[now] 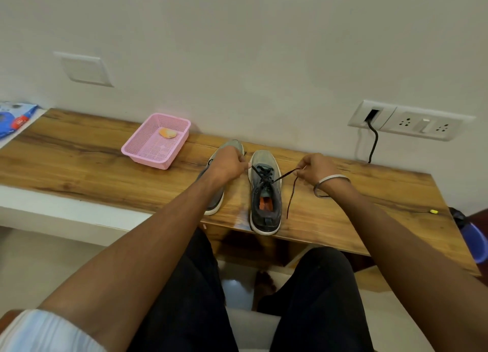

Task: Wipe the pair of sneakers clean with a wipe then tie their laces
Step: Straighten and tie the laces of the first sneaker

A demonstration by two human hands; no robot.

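Two grey sneakers with white soles stand side by side on the wooden table (79, 151), toes toward the wall. The right sneaker (264, 193) shows its dark laces and orange insole. My left hand (228, 163) pinches the left end of its lace and hides much of the left sneaker (215, 198). My right hand (318, 168) pinches the right lace end (290, 193), pulled out to the right, with its tail hanging down to the table. A crumpled orange wipe (167, 133) lies in the pink basket (148, 151).
The pink basket stands left of the sneakers near the wall. A wall socket panel (412, 120) with a black cable (373, 145) sits at the back right. A small yellow object (433, 211) lies near the table's right edge. A blue packet (14, 119) lies far left.
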